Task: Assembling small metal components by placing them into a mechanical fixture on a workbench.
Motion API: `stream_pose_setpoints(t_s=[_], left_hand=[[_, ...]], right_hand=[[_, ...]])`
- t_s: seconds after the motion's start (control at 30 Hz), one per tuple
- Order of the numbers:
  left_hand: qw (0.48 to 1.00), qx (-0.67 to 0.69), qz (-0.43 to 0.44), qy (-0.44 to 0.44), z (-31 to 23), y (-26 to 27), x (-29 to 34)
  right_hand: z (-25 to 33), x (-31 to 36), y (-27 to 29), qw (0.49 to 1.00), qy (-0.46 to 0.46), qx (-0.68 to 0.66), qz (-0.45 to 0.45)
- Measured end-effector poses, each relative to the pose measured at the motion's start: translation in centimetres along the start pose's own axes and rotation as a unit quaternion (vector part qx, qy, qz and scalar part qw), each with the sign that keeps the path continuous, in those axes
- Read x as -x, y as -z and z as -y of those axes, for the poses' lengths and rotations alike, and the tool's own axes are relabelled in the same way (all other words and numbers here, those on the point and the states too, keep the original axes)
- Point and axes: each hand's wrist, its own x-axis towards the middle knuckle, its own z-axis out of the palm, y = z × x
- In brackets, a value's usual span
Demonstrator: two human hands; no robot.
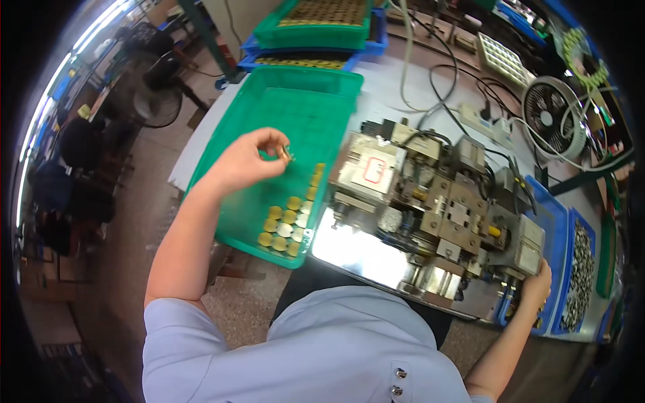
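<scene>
My left hand [250, 160] is over the green tray [282, 101], its thumb and fingers pinched on a small brass-coloured metal piece [287, 154]. Round brass-coloured discs [267, 239] lie in rows in the tray's near right corner, several of them shinier than the others. To the right of the tray sits a metal machine fixture [457, 215] with blocks, clamps and cables. My right hand [537, 287] is at the fixture's right end, beside its grey block [525, 243] and over the edge of a blue tray. Its fingers are mostly hidden, and I cannot see what they hold.
A stack of green and blue trays [316, 37] filled with brass pieces stands beyond. At the right, a blue bin [576, 275] holds many small metal parts. A black fan [552, 111], a power strip [476, 121] and loose cables lie behind the fixture. Another fan [153, 101] stands at the left.
</scene>
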Motion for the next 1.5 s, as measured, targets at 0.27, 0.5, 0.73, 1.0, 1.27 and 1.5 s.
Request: stream_pose_setpoints(t_s=[0.27,0.5,0.73,1.0,1.27,1.5], left_hand=[[0.989,-0.113,0.089,-0.021,8.0,-1.0,1.0],[0.990,-0.053,0.085,0.098,5.7,-0.2,0.9],[0.969,-0.114,0.201,0.093,5.5,0.0,0.0],[0.955,-0.159,0.246,0.053,5.0,0.2,0.3],[0.955,-0.152,0.252,0.047,4.8,0.1,0.7],[0.947,-0.170,0.266,0.065,3.7,0.1,0.6]], right_hand=[[-1.1,-0.5,-0.1,0.966,-0.070,-0.229,-0.097],[-3.2,-0.9,4.1,0.781,-0.164,-0.599,-0.071],[2.5,1.5,8.7,0.693,-0.075,-0.717,0.017],[5.6,2.7,9.8,0.674,-0.006,-0.734,0.087],[10.4,4.5,10.9,0.721,0.009,-0.690,0.064],[12.6,4.8,11.1,0.752,0.038,-0.652,0.088]])
